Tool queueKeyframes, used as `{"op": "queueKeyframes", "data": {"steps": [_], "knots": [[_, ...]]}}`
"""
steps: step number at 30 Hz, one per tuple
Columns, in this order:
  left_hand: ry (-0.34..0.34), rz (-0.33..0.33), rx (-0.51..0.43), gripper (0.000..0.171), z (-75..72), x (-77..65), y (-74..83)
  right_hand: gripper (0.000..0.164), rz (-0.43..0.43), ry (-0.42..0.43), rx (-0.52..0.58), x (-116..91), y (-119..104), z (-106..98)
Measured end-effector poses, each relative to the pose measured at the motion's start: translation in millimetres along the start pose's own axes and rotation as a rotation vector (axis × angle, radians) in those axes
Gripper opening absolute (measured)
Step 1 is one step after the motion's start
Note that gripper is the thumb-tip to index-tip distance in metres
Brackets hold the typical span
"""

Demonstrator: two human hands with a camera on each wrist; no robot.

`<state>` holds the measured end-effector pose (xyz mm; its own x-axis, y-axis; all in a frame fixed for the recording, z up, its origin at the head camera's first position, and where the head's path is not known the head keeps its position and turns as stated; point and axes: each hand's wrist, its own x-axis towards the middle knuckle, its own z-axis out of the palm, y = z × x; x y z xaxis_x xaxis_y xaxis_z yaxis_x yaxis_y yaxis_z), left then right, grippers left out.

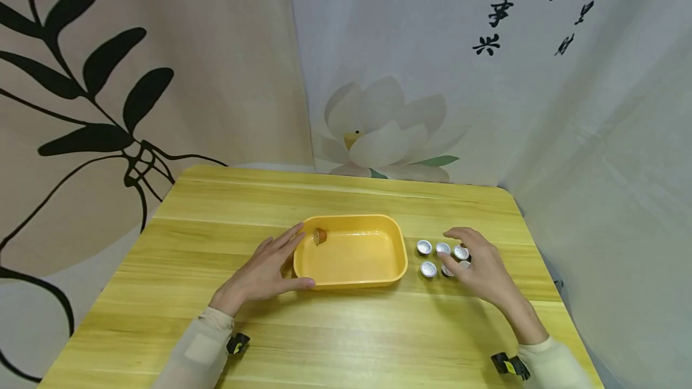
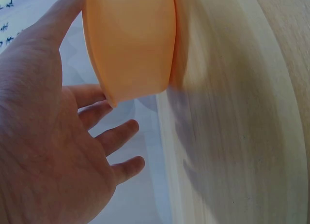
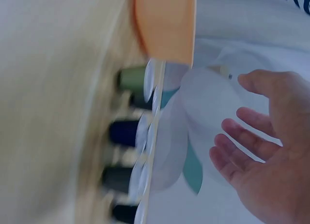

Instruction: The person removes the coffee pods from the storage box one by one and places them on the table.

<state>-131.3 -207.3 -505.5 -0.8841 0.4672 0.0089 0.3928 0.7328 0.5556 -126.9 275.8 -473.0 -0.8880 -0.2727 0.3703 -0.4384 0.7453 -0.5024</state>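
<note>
A shallow yellow tray (image 1: 357,257) sits on the wooden table. Inside its back left corner an orange-brown coffee capsule (image 1: 320,236) lies on its side. My left hand (image 1: 262,272) spans the tray's left end, its extended fingers touching the rim and its thumb at the front edge. To the right of the tray, several coffee capsules (image 1: 428,269) stand in two rows, silver lids up. Over the right part of these rows hovers my right hand (image 1: 482,266), fingers loosely spread and holding nothing. The right wrist view shows a green capsule (image 3: 131,79) and a navy capsule (image 3: 123,132), somewhat blurred.
The wooden table (image 1: 335,335) ends at a back edge against hanging cloths printed with a plant (image 1: 97,137) and a flower (image 1: 384,131). Tray and capsules stand near the middle and right of the tabletop. A black wrist device (image 1: 238,343) shows at the left sleeve.
</note>
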Motion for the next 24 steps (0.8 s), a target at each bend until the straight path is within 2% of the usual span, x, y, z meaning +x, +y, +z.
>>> {"op": "queueKeyframes", "data": {"steps": [8,16,24], "knots": [[-0.001,0.003,-0.001,0.117,0.7,-0.6,-1.1,0.047,-0.049,-0.147,0.105,33,-34,17],[0.002,0.000,0.000,0.118,0.6,-1.0,-2.4,0.054,-0.123,-0.285,0.139,56,-60,35],[0.003,-0.001,0.002,0.118,0.3,-0.9,-2.9,0.055,-0.146,-0.356,0.180,73,-75,53]]}}
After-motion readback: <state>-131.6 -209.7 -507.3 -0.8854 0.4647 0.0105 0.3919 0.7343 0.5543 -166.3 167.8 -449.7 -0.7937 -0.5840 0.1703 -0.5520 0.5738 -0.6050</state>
